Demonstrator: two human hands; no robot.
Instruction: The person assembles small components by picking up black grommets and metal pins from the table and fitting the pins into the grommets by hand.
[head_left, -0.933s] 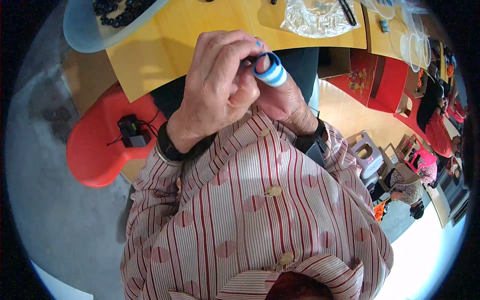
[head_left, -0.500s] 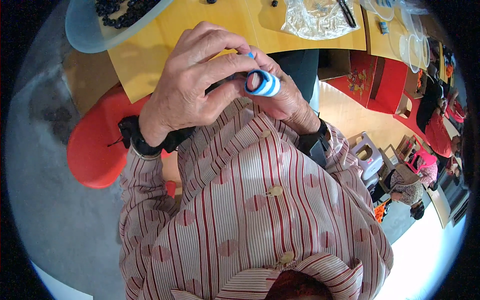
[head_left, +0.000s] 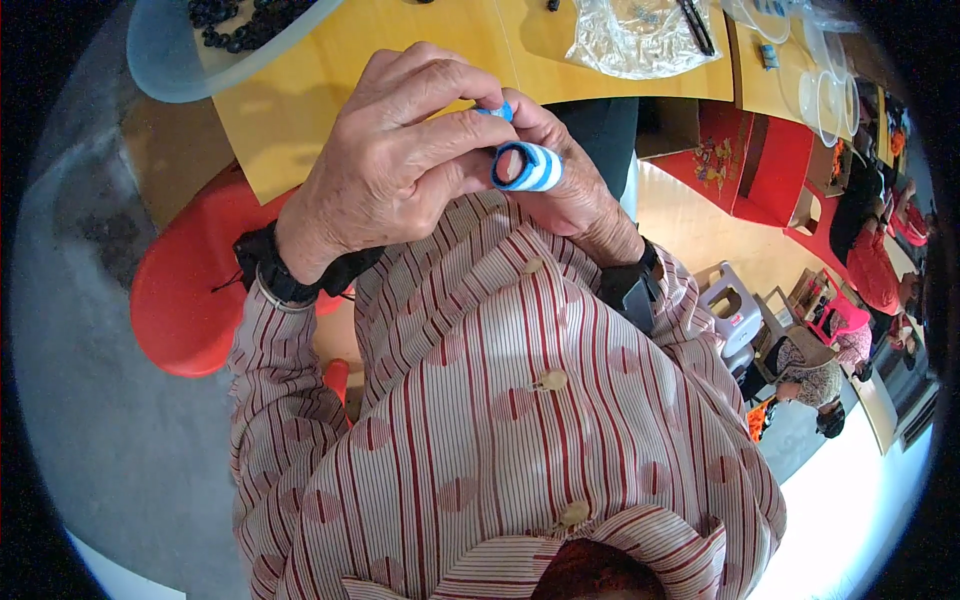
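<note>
My left hand [head_left: 385, 150] is closed, its fingertips pinched together against the fingers of my right hand. My right hand [head_left: 575, 195] is closed too and meets it from the right. A blue-and-white striped finger sleeve [head_left: 543, 168] with an open end sits on my right thumb, whose tip shows inside the opening. Just above it, a second small blue piece [head_left: 500, 111] shows by the left fingertips; it looks like another finger sleeve. Whatever lies pinched between the hands is hidden by the fingers.
A yellow table [head_left: 340, 65] lies ahead, bearing a translucent basin [head_left: 165, 65] of small black parts and a clear plastic bag [head_left: 620, 45]. Clear cups [head_left: 825, 100] stand far right. A red stool [head_left: 185, 290] is at left. Other people sit at right.
The left fingers have shifted slightly, so more of the small blue piece shows. Both hands stay together in nearly the same place.
</note>
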